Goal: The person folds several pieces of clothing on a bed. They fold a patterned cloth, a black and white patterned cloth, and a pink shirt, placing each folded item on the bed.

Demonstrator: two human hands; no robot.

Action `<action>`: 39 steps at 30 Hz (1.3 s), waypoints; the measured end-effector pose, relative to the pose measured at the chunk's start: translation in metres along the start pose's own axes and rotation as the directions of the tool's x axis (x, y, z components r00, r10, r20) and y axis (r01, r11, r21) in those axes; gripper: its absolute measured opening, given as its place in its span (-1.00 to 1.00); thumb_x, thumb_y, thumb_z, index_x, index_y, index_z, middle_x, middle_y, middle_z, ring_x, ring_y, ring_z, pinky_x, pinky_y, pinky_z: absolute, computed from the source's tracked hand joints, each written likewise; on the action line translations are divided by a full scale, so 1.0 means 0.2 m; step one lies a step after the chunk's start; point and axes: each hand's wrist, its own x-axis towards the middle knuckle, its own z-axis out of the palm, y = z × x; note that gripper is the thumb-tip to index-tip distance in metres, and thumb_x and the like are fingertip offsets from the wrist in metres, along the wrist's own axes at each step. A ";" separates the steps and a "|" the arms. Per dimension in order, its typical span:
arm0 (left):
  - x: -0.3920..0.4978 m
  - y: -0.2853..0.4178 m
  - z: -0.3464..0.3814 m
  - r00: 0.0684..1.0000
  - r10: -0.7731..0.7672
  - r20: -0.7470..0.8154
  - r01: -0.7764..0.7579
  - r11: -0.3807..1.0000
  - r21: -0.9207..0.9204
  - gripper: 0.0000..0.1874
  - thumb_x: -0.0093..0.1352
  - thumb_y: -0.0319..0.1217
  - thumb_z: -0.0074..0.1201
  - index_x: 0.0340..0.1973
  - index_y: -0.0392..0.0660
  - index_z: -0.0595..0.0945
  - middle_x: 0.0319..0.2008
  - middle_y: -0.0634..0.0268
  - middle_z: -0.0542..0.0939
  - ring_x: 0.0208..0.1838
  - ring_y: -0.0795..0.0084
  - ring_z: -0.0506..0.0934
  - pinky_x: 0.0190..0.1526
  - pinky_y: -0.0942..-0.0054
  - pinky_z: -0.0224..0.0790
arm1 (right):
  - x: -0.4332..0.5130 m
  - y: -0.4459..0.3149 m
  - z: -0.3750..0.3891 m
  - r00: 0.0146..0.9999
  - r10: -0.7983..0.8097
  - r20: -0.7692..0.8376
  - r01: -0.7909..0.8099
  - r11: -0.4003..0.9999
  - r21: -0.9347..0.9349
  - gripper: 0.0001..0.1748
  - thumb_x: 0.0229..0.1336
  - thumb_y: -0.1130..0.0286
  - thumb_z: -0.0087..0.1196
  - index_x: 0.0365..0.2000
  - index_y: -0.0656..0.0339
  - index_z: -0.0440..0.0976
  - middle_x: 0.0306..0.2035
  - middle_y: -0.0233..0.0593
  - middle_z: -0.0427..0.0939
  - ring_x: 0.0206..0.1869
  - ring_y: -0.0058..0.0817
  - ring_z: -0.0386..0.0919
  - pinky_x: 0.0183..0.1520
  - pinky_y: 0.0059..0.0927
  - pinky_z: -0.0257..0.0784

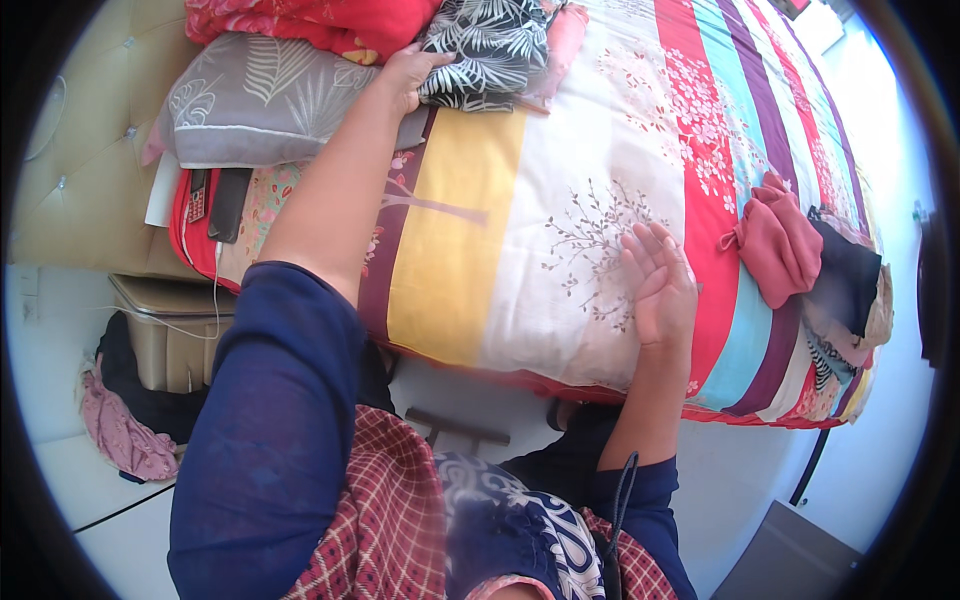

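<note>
My left hand [409, 79] reaches to the far side of the bed and grips the near left edge of a folded black-and-white leaf-print cloth [487, 56]. Its thumb lies on top; the other fingers are partly hidden. Pink fabric [564, 45] shows beside that cloth on the right. Over the striped, flowered bedspread [457, 285], my right hand [660, 289] is empty, its palm turned up and inward and its fingers extended. A crumpled pink-red cloth [780, 244] lies to its right.
A grey leaf-print pillow [255, 97] lies left of my left forearm, with a red blanket [315, 26] behind it. A phone [230, 202] with a white cable and a small keypad device [197, 196] rest near the headboard [90, 172]. More clothes [844, 274] are heaped at the right.
</note>
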 end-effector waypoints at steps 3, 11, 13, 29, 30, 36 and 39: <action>0.03 0.03 -0.03 0.996 -0.030 0.079 0.033 0.999 -0.039 -0.37 0.39 -0.62 0.21 0.33 -0.40 0.29 0.00 -0.11 0.66 -0.11 0.10 0.75 -0.12 0.12 0.75 | -0.01 0.00 0.02 1.000 -0.017 -0.001 0.017 0.999 -0.039 -0.61 0.54 0.33 -0.11 0.16 0.43 0.33 0.08 0.07 0.55 0.08 -0.17 0.64 0.12 -0.28 0.63; 0.00 0.12 0.02 0.980 -0.040 0.194 0.051 0.997 -0.049 -0.36 0.38 -0.63 0.24 0.32 -0.40 0.29 0.00 -0.12 0.66 -0.11 0.09 0.75 -0.13 0.11 0.76 | -0.01 0.02 0.02 1.000 -0.025 0.000 0.025 0.997 -0.079 -0.60 0.53 0.34 -0.08 0.19 0.41 0.37 0.10 0.04 0.57 0.12 -0.19 0.63 0.12 -0.31 0.61; -0.01 0.15 0.06 0.980 0.022 0.199 -0.016 0.999 -0.033 -0.33 0.38 -0.65 0.22 0.36 -0.34 0.29 0.02 -0.11 0.65 -0.10 0.11 0.75 -0.13 0.12 0.75 | 0.00 0.03 0.01 1.000 -0.021 0.001 0.021 0.996 -0.088 -0.59 0.53 0.33 -0.08 0.20 0.39 0.38 0.12 0.03 0.57 0.14 -0.19 0.62 0.13 -0.31 0.60; 0.20 0.60 0.26 0.881 0.217 0.420 -0.174 0.975 -0.139 -0.34 0.41 -0.66 0.12 0.42 -0.10 0.34 0.01 -0.03 0.68 -0.10 0.15 0.74 -0.10 0.16 0.71 | -0.02 0.03 0.07 0.998 -0.037 -0.041 0.032 0.993 -0.116 -0.69 0.54 0.39 -0.12 0.11 0.42 0.37 -0.03 -0.02 0.59 -0.03 -0.27 0.66 0.03 -0.35 0.64; 0.24 0.61 0.24 0.893 0.222 0.392 -0.185 0.974 -0.132 -0.32 0.41 -0.66 0.12 0.43 -0.09 0.33 0.01 -0.03 0.67 -0.10 0.15 0.74 -0.10 0.16 0.71 | -0.02 0.03 0.07 0.998 -0.037 -0.057 0.031 0.993 -0.111 -0.69 0.54 0.40 -0.12 0.10 0.42 0.37 -0.03 -0.02 0.59 -0.04 -0.27 0.67 0.03 -0.35 0.65; 0.34 0.42 0.07 0.967 0.114 0.228 -0.140 0.985 0.101 -0.22 0.39 -0.65 0.16 0.49 -0.03 0.26 0.05 -0.03 0.66 -0.08 0.16 0.73 -0.10 0.16 0.71 | -0.02 0.04 0.05 0.999 -0.038 -0.027 0.036 0.997 -0.072 -0.70 0.53 0.43 -0.10 0.10 0.42 0.38 -0.04 0.00 0.60 -0.06 -0.27 0.68 0.01 -0.37 0.67; 0.28 0.23 0.02 0.969 0.131 0.209 -0.191 0.935 0.299 -0.20 0.38 -0.66 0.14 0.52 0.02 0.27 0.06 -0.04 0.65 -0.07 0.14 0.72 -0.14 0.14 0.71 | -0.02 0.04 0.05 0.999 -0.047 -0.022 0.045 0.996 -0.071 -0.71 0.53 0.43 -0.10 0.09 0.43 0.39 -0.04 0.00 0.61 -0.06 -0.27 0.68 0.00 -0.38 0.67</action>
